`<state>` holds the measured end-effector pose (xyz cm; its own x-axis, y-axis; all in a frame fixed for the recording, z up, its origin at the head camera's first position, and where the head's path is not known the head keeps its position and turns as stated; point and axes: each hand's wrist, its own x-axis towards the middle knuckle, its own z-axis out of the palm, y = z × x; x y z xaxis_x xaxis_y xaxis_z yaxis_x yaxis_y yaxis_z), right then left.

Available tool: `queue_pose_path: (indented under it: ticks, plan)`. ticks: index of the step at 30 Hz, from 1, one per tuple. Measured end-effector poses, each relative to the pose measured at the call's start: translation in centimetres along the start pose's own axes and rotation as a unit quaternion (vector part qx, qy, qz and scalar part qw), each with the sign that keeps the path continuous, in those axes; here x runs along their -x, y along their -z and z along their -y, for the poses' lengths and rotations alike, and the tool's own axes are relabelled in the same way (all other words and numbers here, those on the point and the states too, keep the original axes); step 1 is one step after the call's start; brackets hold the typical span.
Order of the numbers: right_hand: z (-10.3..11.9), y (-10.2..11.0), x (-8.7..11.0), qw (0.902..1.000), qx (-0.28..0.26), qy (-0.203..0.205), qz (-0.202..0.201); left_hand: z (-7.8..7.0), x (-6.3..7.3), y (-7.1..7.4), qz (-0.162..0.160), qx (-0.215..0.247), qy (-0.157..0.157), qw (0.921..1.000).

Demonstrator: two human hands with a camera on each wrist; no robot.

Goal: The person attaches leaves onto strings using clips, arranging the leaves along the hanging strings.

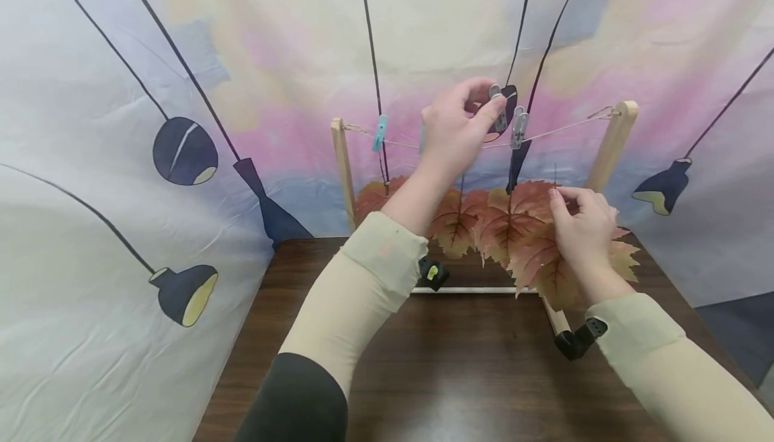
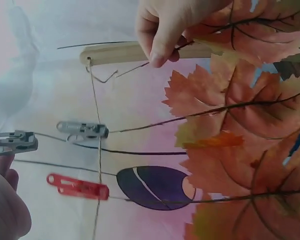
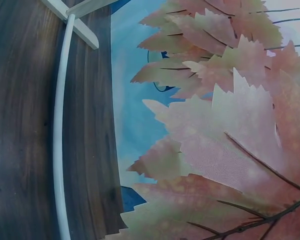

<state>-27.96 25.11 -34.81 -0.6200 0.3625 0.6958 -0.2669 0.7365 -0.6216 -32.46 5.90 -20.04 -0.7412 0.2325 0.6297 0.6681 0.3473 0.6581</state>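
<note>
Up above the string (image 1: 562, 131), my left hand (image 1: 453, 123) pinches a grey clothespin (image 2: 16, 142) between thumb and fingers, off the line. Lower and to the right, my right hand (image 1: 583, 224) pinches the thin stem of an orange-red artificial maple leaf (image 1: 547, 264), whose stem tip pokes up past the fingertips. Another grey clothespin (image 1: 519, 127) grips the string between my hands, with a leaf stem below it. In the left wrist view a red clothespin (image 2: 77, 187) also sits on the string, holding a leaf (image 2: 260, 175). The right wrist view shows leaves (image 3: 225, 125) only, no fingers.
The string runs between a left wooden post (image 1: 343, 173) and a right wooden post (image 1: 613, 143). A light blue clothespin (image 1: 379, 133) clips its left part. A white rod (image 1: 478, 290) crosses low above the brown table (image 1: 447, 361). A printed cloth (image 1: 447, 19) hangs behind.
</note>
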Motion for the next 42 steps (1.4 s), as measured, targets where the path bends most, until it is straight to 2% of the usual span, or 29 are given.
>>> queue_pose_path:
  ticks: [7, 16, 19, 27, 33, 42]
  plan:
    - [0.9, -0.2, -0.7, 0.9999, 0.003, -0.009, 0.007, -1.4, -1.2, -1.3, 0.027, -0.042, 0.006, 0.9987]
    - [2.5, -0.7, -1.8, 0.9993, 0.003, -0.029, 0.022, -1.5, -2.5, -2.8, 0.041, -0.067, 0.044, 0.9959]
    - [2.9, -0.9, -2.0, 0.9993, 0.005, -0.03, 0.023, -1.5, -2.7, -3.3, 0.047, -0.087, 0.041, 0.9942]
    - [2.8, -1.5, -2.2, 0.9999, 0.0, -0.015, -0.004, -2.3, -3.1, -5.0, 0.079, -0.156, 0.036, 0.984]
    - [3.1, -1.6, -2.5, 0.9996, -0.008, -0.025, -0.012, -2.4, -3.2, -6.0, 0.093, -0.204, 0.051, 0.9733]
    - [3.6, -1.8, -2.8, 0.9988, 0.002, -0.049, 0.002, -1.8, -3.0, -6.1, 0.091, -0.183, 0.077, 0.9758]
